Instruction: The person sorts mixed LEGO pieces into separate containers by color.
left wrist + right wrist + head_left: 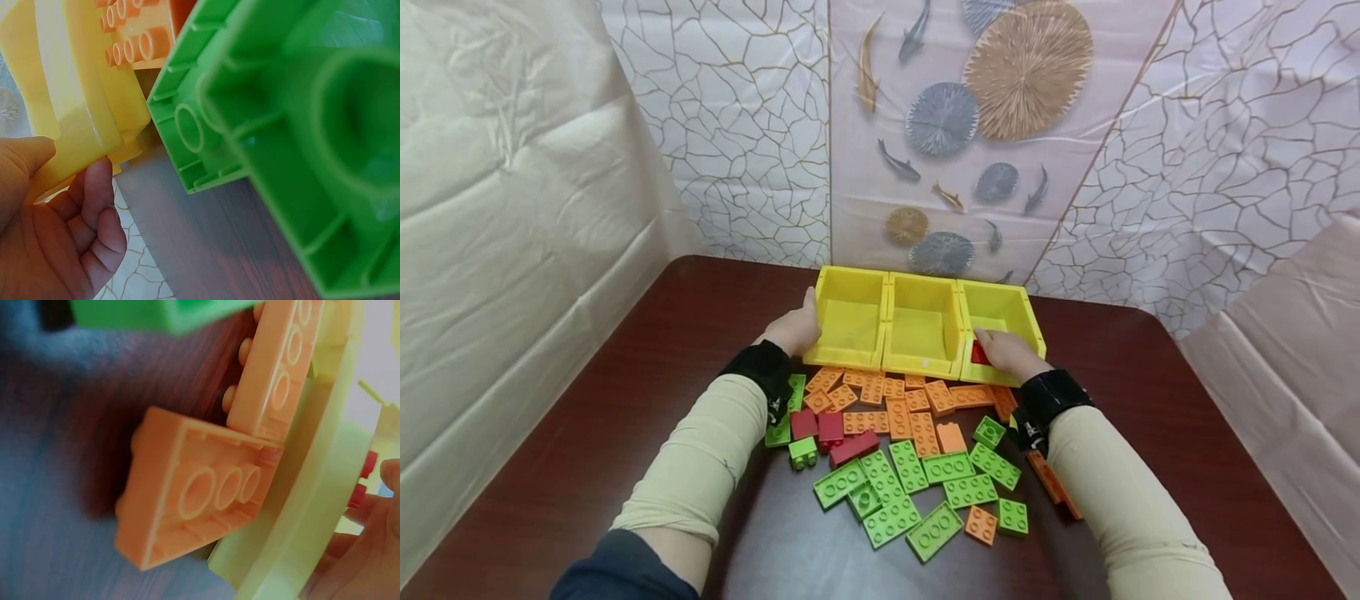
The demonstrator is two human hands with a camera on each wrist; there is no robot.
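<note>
A yellow bin (pixel 887 321) with three compartments stands toward the back of the table. At its left end, my left hand (pixel 795 331) grips the wall; the left wrist view has the thumb against the yellow wall and the fingers (pixel 99 184) curled under its edge. Over the front of the right compartment, my right hand (pixel 1013 354) pinches a red brick (pixel 979 353). In the right wrist view the red brick (pixel 362 481) shows beside the fingers, behind the bin's rim (pixel 306 481), and is partly hidden. The left and middle compartments hold nothing.
Orange bricks (pixel 898 417) lie right along the bin's front. Red bricks (pixel 853 448) sit left of the middle, and green bricks (pixel 891 518) spread nearer me. More green bricks (pixel 778 432) lie under the left wrist, orange bricks (pixel 1054 483) beside the right forearm. A patterned cloth (pixel 745 133) hangs behind.
</note>
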